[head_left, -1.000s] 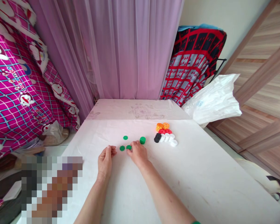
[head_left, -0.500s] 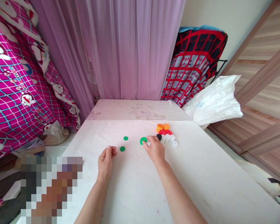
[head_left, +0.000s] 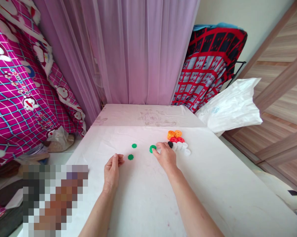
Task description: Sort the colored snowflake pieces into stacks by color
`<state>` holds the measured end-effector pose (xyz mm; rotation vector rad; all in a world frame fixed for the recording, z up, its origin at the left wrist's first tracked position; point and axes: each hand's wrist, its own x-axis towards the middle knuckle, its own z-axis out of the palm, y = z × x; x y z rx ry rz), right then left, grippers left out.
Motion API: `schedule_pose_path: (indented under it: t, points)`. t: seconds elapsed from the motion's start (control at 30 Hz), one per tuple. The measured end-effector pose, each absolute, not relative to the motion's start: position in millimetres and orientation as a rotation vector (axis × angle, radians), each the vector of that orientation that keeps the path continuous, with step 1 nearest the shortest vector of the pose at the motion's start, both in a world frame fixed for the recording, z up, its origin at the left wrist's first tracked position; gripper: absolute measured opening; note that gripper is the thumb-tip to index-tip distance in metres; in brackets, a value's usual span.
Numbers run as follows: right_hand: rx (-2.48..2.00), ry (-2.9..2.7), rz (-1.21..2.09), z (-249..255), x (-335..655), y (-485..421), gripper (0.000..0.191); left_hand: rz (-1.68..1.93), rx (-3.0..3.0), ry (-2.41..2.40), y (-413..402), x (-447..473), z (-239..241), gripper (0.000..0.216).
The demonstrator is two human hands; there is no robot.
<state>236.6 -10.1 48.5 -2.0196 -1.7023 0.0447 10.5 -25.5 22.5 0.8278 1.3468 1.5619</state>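
Observation:
On the white table my right hand rests with its fingers closed on a stack of green discs. Just right of it lie stacks of black, red, orange and white discs. My left hand lies on the table with fingers curled and thumb meeting fingertips; what it holds, if anything, I cannot make out. Two single green discs lie near it, one close to its fingertips and another a little farther back.
A white plastic bag sits at the table's right edge. A pink curtain hangs behind, a red patterned cloth at the back right, a pink patterned blanket on the left. Clutter and a blurred patch lie at the lower left.
My right hand took one green disc from beside my left hand and carried it right to the green stack. It now holds that stack. My left hand stayed put.

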Motion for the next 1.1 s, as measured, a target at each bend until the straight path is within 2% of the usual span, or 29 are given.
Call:
schedule_pose_path:
  t: [0.13,0.27,0.43,0.6,0.83,1.1]
  points:
    - [-1.889,-1.736,0.035,39.6,220.6,-24.8,0.017,1.629,0.729,1.338,-22.8,5.6,23.6,0.047]
    - [-1.786,-1.941,0.191,33.2,186.5,-35.7,0.018,1.707,0.629,1.338,-19.0,-2.8,25.9,0.044]
    - [-1.832,-2.05,0.293,35.8,152.9,-23.4,0.027,1.721,0.661,1.358,-18.9,-5.7,27.5,0.044]
    - [-1.928,-2.101,0.371,42.7,139.6,-6.6,0.02,1.713,0.671,1.362,-19.3,-3.2,26.7,0.046]
    - [-1.941,-2.223,0.191,44.3,132.1,-13.5,0.017,1.701,0.669,1.347,-18.6,-3.4,24.0,0.05]
    - [-1.815,-1.957,0.163,26.5,180.6,-43.4,0.014,1.699,0.668,1.363,-20.0,-1.9,25.5,0.05]
